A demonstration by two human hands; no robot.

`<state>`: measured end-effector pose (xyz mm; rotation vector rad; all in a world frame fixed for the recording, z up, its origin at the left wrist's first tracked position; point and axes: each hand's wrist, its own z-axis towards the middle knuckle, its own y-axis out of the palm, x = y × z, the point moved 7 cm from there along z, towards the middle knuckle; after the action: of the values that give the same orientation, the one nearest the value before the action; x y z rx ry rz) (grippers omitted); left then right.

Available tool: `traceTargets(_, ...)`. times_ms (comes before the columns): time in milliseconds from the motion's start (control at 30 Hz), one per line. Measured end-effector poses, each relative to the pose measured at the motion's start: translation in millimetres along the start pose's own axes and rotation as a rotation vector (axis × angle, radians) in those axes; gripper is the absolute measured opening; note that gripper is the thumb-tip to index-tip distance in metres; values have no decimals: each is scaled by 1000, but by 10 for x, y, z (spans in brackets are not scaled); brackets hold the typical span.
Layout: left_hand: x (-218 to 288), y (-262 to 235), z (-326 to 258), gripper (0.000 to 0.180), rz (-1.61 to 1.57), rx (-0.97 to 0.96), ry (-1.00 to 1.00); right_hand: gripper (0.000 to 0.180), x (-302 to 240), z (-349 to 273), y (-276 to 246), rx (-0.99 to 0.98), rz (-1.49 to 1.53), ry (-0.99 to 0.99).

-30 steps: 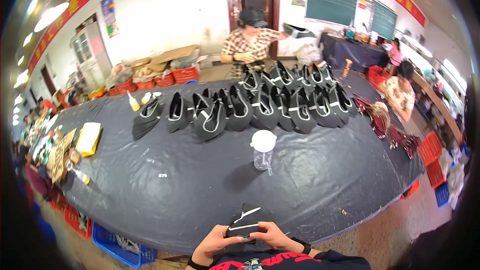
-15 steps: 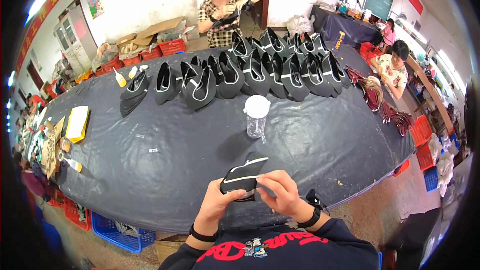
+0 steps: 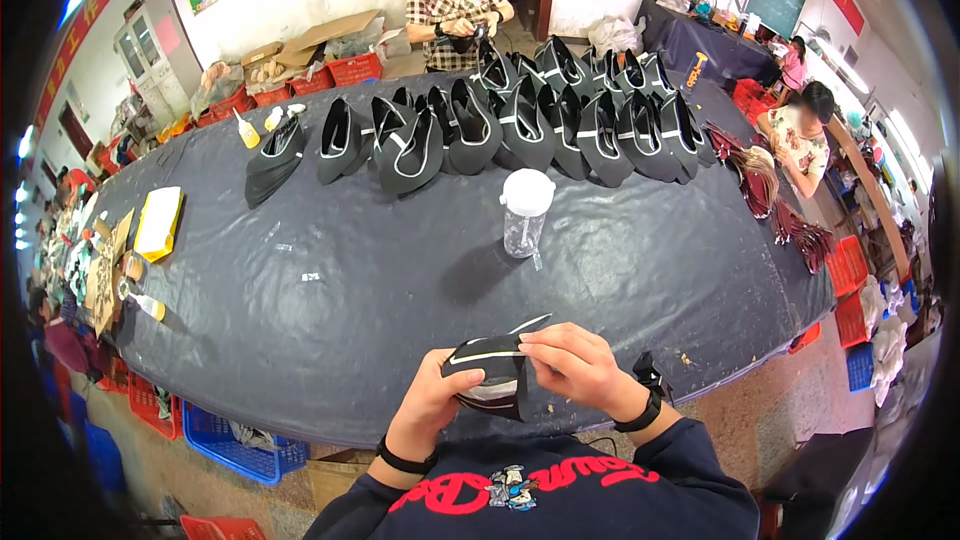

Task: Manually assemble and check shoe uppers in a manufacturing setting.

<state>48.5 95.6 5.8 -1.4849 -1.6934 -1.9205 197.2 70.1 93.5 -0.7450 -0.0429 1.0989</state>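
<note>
One black piece with white trim [image 3: 500, 372] is held up on the near side of the white-lidded bottle [image 3: 523, 225] — the left hand [image 3: 430, 395] is clamped on the piece's left end, thumb on top, while the right hand [image 3: 580, 365] pinches its right edge between thumb and fingers. Beyond the bottle stand rows of black shoe uppers [image 3: 530, 152], also white-trimmed; well to its left lies a yellow-and-white packet [image 3: 158, 220] — well to its right, bundles of dark red strips [image 3: 755, 183]
</note>
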Motion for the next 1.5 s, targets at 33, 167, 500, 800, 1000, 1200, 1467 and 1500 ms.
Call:
traceTargets(33,31,10,0,34,-2,6,-1,33,4,7,-3,-7,36,-4)
traceTargets(167,65,22,21,29,40,7,-30,33,-7,75,-68,-24,72,-10)
traceTargets(500,83,54,18,33,59,-46,-80,31,-51,88,-34,-112,38,-117)
traceTargets(800,117,54,10,36,82,-20,-82,31,-79,88,32,-176,-79,-210)
traceTargets(1000,54,9,30,36,90,-32,-100,33,22,29,71,-158,-9,-135)
traceTargets(1200,65,-17,32,37,73,-34,-97,32,23,60,48,-196,44,-143)
traceTargets(1467,45,-48,28,36,104,-20,-120,28,-12,94,101,-198,-11,-148)
traceTargets(1500,46,-41,18,34,144,-34,-115,25,0,85,115,-193,5,-120)
